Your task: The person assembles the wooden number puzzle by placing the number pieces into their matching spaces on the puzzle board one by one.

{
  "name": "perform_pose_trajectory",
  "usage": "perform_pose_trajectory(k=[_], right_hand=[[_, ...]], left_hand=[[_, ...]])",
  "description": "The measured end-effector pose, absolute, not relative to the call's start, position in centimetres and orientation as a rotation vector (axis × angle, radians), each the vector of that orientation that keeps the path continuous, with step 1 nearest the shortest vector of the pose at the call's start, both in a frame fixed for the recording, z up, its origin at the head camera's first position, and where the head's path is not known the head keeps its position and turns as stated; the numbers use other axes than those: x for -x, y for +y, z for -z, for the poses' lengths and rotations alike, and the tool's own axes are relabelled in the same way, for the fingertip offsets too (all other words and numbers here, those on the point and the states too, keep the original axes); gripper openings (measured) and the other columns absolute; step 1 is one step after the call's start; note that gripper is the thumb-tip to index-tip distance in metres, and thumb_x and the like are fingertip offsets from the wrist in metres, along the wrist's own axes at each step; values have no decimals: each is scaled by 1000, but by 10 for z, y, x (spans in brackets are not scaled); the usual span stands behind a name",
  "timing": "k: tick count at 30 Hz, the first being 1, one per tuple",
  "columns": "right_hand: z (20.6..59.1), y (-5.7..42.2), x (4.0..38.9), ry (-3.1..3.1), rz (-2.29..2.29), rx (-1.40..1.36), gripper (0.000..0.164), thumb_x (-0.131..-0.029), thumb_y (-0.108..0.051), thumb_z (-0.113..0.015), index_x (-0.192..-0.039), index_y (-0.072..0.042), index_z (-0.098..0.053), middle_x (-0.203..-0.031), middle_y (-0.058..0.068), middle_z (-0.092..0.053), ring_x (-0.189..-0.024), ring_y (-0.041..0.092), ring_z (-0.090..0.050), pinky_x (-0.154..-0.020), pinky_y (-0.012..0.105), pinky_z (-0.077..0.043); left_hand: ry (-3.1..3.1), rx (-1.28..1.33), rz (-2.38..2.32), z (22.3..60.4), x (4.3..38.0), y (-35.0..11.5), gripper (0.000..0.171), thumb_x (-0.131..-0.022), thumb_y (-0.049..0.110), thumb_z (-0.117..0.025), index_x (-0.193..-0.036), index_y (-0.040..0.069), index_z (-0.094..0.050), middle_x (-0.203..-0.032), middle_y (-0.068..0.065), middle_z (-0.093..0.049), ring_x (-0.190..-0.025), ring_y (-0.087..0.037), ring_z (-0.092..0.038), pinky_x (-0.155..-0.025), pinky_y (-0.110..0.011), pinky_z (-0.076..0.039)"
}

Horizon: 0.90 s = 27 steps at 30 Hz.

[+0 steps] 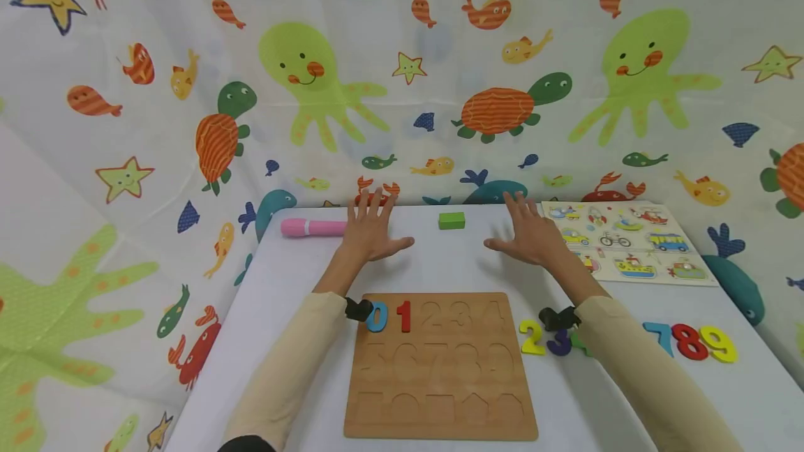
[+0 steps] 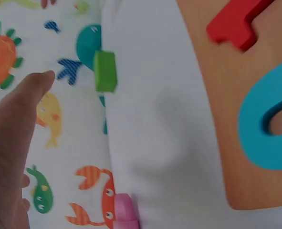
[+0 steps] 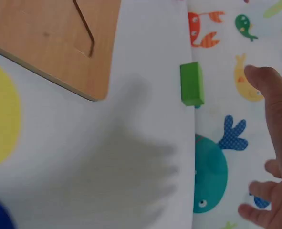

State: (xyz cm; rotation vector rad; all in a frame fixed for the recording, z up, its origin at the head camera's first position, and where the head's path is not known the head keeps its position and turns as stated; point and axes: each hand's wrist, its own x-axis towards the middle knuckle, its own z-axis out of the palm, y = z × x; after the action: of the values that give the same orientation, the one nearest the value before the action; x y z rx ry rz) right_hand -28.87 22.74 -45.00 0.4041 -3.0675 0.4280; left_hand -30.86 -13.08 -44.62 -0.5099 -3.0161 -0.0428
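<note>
Both hands are held up over the back half of the white table, fingers spread and nothing in them. My left hand overlaps the end of a pink marker-like tube in the head view. To the other side, my right hand is beside a picture board with vehicles. Between the hands lies a small green block. Nearer me is a wooden number board, with a blue 0 and a red 1 in its top row and the other recesses bare.
Right of the board lie a yellow 2, a purple 3 and a green numeral partly hidden by the right wrist. Farther right are a blue 7, red 8 and yellow 9. A sea-animal curtain hangs behind the table.
</note>
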Motion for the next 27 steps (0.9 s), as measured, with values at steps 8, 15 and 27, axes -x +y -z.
perform_pose_trajectory(k=[8,15,27], right_hand=[[459,255,230,-2899,-760,-426,71,-88,-56,-67,-138,-6,-56,-130,18,-61,-119,39,-56,-95,59,-46],[488,276,171,-2927,-865,-590,66,-83,-49,-77,-134,-11,-59,-135,12,-56,-126,36,-48,-99,62,-43],[522,283,137,-2966,-797,-758,71,-68,-39,-90,-129,-19,-59,-127,-1,-56,-120,25,-48,-100,53,-44]], left_hand=[[-2906,670,310,451,221,-153,101,-82,73,-57,-157,15,-25,-159,-15,-23,-146,-38,-15,-114,-66,-9],[-2845,735,554,481,127,-184,93,-78,57,-75,-151,10,-39,-152,-15,-36,-139,-36,-29,-109,-69,-23],[-2831,751,759,526,75,-205,71,-77,43,-81,-136,12,-57,-145,-3,-47,-133,-20,-42,-111,-45,-34]])
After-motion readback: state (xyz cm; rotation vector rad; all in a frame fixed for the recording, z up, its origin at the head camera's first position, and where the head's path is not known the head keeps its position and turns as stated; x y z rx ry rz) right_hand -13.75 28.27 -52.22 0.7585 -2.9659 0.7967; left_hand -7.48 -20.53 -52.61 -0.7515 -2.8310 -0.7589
